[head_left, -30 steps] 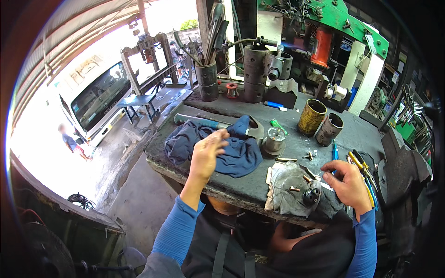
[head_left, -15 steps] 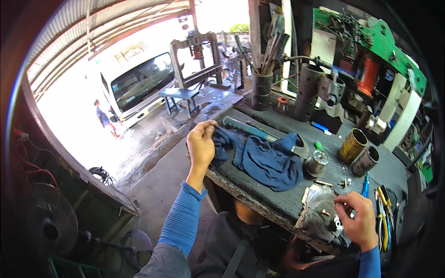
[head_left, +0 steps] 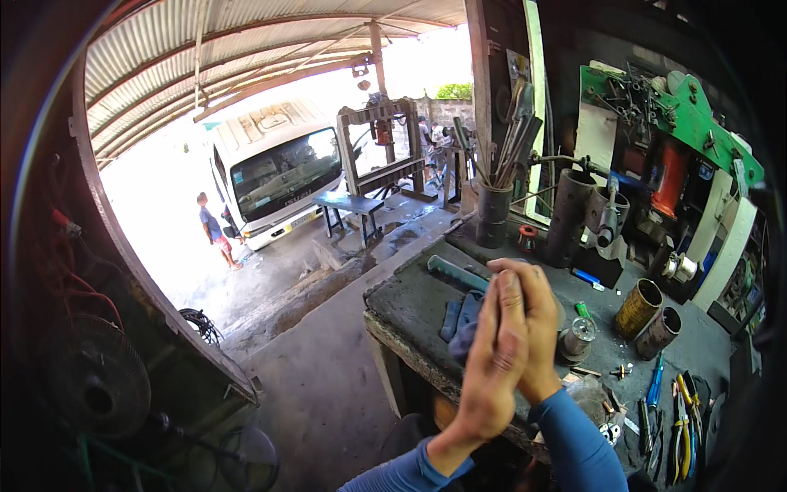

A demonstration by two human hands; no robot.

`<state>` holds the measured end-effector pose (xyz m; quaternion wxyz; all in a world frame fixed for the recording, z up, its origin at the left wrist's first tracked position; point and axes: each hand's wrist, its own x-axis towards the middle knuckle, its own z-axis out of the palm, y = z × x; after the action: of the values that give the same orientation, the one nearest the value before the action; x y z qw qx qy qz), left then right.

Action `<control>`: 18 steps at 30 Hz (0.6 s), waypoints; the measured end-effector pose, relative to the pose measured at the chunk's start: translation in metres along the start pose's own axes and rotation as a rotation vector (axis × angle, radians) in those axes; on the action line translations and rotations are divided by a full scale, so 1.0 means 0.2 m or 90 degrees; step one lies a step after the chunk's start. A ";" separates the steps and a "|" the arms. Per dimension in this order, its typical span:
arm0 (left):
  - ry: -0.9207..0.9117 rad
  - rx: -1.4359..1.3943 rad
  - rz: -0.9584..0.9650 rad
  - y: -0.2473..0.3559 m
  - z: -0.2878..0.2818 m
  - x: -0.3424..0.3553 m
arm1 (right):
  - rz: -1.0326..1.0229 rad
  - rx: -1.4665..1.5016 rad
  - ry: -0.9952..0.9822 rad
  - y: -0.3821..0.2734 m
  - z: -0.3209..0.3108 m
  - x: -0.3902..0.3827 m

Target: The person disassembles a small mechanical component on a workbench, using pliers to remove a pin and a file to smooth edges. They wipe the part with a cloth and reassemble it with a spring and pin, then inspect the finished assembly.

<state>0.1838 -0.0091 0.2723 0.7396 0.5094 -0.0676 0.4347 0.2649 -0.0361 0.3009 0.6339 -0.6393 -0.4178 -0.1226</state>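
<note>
Pressing L hand point(head_left: 490, 369) to R hand point(head_left: 534, 332), dk workbench point(head_left: 410, 302), corrug. roof point(head_left: 156, 74), truck point(head_left: 283, 176)

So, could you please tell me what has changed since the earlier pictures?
The left hand has moved right from the blue cloth's left end, and the right hand leftward from by the grey rag; their palms now meet. The cloth's left part has drawn in rightward; whether any is held is hidden. The yellow can and the yellow-handled pliers stay put.
</note>
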 end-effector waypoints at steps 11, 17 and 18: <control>0.165 -0.018 -0.051 -0.07 -0.23 -0.07 | 0.305 0.634 -0.064 -0.05 0.14 -0.20; 0.200 0.321 -0.123 -0.04 -0.68 0.17 | -0.033 0.119 -0.245 0.05 0.40 -0.49; 0.186 0.334 -0.105 -0.10 -0.67 0.23 | 0.028 0.102 -0.246 0.11 0.40 -0.54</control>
<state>0.1793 0.1244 0.2202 0.6173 0.6189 0.1953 0.4447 0.1843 -0.0004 0.1977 0.5936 -0.6071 -0.5260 0.0497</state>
